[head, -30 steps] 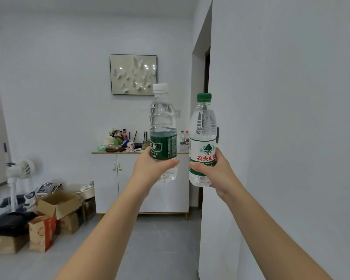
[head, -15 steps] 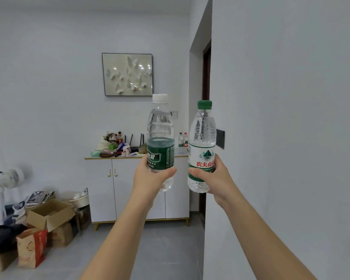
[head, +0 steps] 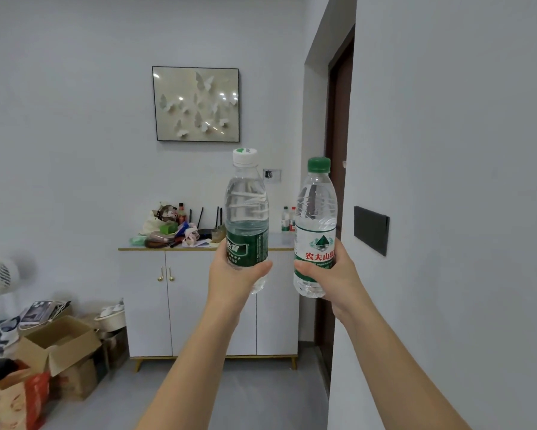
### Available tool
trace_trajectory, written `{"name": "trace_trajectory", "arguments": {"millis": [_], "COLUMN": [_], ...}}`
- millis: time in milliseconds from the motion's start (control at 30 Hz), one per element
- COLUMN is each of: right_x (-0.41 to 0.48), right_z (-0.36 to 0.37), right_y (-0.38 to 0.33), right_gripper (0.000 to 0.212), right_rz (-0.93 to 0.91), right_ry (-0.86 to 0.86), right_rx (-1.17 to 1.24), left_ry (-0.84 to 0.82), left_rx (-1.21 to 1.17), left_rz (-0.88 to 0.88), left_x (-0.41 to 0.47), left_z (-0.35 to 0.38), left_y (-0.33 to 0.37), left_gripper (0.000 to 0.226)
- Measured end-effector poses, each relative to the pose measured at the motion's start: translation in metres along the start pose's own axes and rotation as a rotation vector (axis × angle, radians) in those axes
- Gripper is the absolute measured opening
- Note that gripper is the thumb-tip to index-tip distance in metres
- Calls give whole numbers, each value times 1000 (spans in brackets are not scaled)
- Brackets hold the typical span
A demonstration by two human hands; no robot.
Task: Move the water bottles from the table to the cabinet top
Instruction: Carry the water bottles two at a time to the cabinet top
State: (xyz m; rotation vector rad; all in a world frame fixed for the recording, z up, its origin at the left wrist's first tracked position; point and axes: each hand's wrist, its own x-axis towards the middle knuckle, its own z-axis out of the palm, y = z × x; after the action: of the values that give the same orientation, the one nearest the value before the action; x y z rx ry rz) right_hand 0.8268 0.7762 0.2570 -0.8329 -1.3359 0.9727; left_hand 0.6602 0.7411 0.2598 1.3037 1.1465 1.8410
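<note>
From the head camera, I have both bottles up in the middle of the frame, one in each fist, and I judge them easy but not weightless. Both look nearly full, so each should have a steady heft, and the thin clear plastic will dent if I squeeze too hard. The label band at mid-body is the sensible place to hold (it is less slick than the bare ribbed shoulder above), and that is where each grip sits. My left hand (head: 233,274) has its fingers curled round the dark green label of the white-capped bottle (head: 247,218), thumb wrapped across the front. My right hand (head: 332,274) grips the green-capped bottle (head: 316,212) low on its white label with red characters, thumb across the front and fingers hidden behind. Both bottles stand roughly upright, close together but apart, the left one leaning slightly. Behind them at centre frame is the white cabinet (head: 192,305). Its top (head: 278,242) is cluttered on the left side and barer on the right, where two small bottles (head: 288,219) already stand against the wall. That bare stretch looks to me like the place to set these down.
</note>
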Motion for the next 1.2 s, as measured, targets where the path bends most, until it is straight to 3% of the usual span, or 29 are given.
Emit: {"name": "trace_trajectory", "arguments": {"millis": [300, 467, 900, 1200], "right_x": [99, 149, 334, 430], "right_z": [19, 31, 83, 90], "right_y": [62, 101, 197, 281], "right_gripper": [58, 59, 54, 61], "right_rz": [-1, 17, 15, 69], "right_ry": [-27, 15, 114, 142], "right_rx": [21, 18, 5, -5], "left_ry": [46, 38, -57, -89], "left_rx": [16, 6, -42, 5], "left_rz": [-18, -61, -111, -181], "left_x": [106, 152, 357, 452], "left_z": [14, 15, 7, 26], "left_y": [-66, -111, -213, -303], "left_gripper": [68, 58, 55, 60]}}
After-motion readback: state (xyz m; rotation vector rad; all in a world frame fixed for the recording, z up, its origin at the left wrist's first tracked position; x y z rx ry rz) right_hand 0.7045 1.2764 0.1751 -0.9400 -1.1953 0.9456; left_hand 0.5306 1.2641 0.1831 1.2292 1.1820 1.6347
